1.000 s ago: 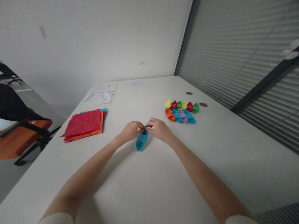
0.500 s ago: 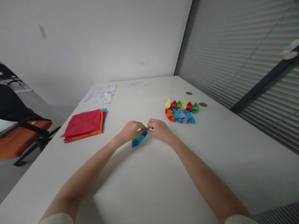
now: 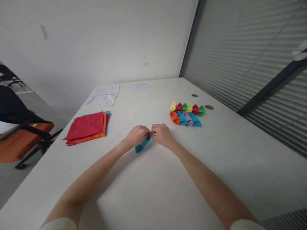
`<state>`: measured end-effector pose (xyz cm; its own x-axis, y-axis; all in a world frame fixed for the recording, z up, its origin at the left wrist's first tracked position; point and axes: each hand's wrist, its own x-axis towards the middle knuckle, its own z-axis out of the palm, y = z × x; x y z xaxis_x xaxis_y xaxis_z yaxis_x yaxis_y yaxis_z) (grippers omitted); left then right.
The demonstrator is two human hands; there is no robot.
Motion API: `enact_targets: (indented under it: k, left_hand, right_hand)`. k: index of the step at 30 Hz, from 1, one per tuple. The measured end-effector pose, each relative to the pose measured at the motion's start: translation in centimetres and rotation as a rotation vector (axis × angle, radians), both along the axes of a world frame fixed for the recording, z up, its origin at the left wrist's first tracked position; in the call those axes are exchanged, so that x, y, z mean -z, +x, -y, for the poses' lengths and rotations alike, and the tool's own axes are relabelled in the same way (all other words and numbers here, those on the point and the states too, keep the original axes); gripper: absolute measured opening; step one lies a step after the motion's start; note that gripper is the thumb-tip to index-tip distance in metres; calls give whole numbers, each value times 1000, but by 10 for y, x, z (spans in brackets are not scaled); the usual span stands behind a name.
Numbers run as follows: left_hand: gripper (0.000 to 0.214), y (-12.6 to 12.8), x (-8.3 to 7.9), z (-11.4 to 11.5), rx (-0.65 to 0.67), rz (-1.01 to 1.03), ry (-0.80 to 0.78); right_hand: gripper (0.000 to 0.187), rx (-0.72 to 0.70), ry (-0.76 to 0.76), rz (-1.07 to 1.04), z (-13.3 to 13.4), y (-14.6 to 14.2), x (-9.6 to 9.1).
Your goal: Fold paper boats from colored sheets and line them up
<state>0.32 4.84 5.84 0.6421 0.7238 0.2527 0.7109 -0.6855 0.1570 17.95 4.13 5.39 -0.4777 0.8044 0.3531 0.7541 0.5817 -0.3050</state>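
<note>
Over the white surface (image 3: pixel 153 191), just below frame centre, I see the left hand (image 3: pixel 137 136) and right hand (image 3: pixel 162 135), fingertips together, both apparently pinching the upper end of 1 blue folded paper (image 3: pixel 142 147). I judge it light, pliable, easily torn; its layered folds should grip safest.

Blue fold (image 3: pixel 141 147) between left hand (image 3: pixel 137 135) and right hand (image 3: pixel 163 134) looks like matt paper, stack (image 3: pixel 86 127) off the left hand's lightly creased matt paper too, table (image 3: pixel 153 188) under both's pretty smooth.
</note>
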Motion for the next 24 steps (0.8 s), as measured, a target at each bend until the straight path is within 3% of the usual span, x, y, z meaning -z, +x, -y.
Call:
enact_targets:
  k: [8, 15, 18, 24]
  left_hand:
    - [17, -5, -3, -3, -34, 112, -45]
    - [19, 2, 7, 0, -69, 49, -7]
    - [18, 3, 8, -1, -82, 77, -24]
    - [10, -3, 9, -12, -212, 579, -207]
  right_hand:
    - [5, 11, -14, -163, -2, -1, 2]
    - [13, -61, 88, 63, 3, -1, -2]
    - [16, -51, 99, 60, 5, -1, -1]
    - [7, 67, 6, -477, -2, -3, 6]
